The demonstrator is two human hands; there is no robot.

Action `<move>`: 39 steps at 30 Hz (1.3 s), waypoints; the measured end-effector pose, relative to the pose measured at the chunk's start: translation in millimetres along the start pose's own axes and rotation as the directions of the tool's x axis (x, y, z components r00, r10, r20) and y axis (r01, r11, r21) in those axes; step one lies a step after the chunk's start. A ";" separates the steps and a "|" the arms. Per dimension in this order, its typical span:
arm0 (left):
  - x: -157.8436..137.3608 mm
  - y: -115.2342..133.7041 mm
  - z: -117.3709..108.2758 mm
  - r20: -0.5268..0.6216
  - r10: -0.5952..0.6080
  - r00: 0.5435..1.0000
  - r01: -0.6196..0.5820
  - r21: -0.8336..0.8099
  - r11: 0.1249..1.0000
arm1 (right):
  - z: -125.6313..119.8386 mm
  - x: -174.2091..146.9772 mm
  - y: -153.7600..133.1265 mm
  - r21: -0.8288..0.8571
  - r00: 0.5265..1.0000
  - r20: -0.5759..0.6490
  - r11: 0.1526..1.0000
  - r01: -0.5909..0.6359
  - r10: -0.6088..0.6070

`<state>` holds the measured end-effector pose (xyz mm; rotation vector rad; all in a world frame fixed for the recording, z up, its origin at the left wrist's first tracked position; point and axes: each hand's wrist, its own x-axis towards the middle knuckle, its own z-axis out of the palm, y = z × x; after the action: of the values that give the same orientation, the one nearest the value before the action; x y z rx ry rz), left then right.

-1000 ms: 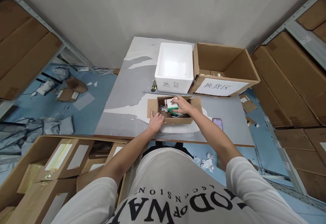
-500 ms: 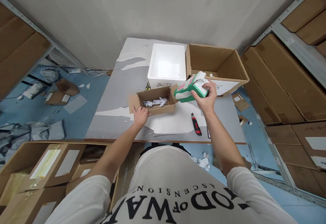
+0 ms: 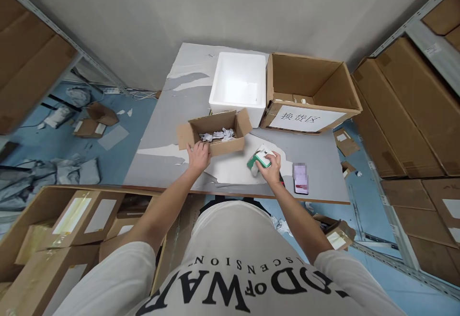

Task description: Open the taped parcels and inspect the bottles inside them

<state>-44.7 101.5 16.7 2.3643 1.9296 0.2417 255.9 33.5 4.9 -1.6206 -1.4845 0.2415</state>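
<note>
A small open cardboard box (image 3: 227, 149) with its end flaps folded out stands on the table (image 3: 158, 115). Crumpled white paper (image 3: 217, 136) lies inside it. At the box's front left corner, my left hand (image 3: 199, 156) grips the front wall, its fingers over the edge. To the right, low over the table, my right hand (image 3: 272, 167) is closed around a green and white carton (image 3: 259, 158). The carton is tilted, and my fingers hide part of it.
A white foam box (image 3: 237, 79) and a large cardboard box (image 3: 316, 79) with a handwritten label stand at the back. A phone (image 3: 301, 178) lies near the table's front edge. Cartons (image 3: 72, 215) fill a large box at lower left; stacked boxes (image 3: 402, 115) line the right.
My right hand has brought the green and white carton down and toward me, away from the large box. The phone is now uncovered. My left hand stays at the small box.
</note>
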 end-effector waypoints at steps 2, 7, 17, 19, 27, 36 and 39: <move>-7.2 8.5 -2.7 -0.038 0.002 0.999 -0.003 -0.027 1.000 | 15.1 -9.5 1.7 -0.015 1.000 0.026 1.000 -0.007 0.007; -30.5 57.9 -1.5 -0.034 0.404 0.914 -0.403 -0.183 0.897 | 32.4 -21.5 -2.5 -0.044 0.995 0.097 0.999 -0.017 0.022; -7.6 142.1 -8.1 0.042 0.542 0.840 -0.524 -0.197 0.828 | -3.5 -15.9 -0.4 -0.061 0.935 0.344 0.992 0.110 -0.082; -5.6 143.0 -10.8 0.060 0.529 0.847 -0.512 -0.181 0.840 | -16.2 -6.1 2.4 -0.020 0.893 0.429 0.987 0.158 -0.134; 3.7 140.7 -15.4 0.090 0.543 0.835 -0.535 -0.096 0.839 | -38.6 56.5 0.0 -0.124 0.680 0.692 0.887 0.444 -0.244; -16.5 133.8 -20.3 0.027 0.429 0.903 -0.419 -0.166 0.893 | -48.0 29.6 11.5 -0.121 0.633 0.685 0.801 0.586 -0.359; -30.7 146.7 -19.9 0.027 0.340 0.940 -0.329 -0.184 0.926 | -55.4 19.2 9.7 -0.066 0.587 0.705 0.787 0.613 -0.398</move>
<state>87.5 40.9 57.8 2.5329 1.4029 0.3448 304.6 25.4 38.0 -1.2817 -2.6085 0.2779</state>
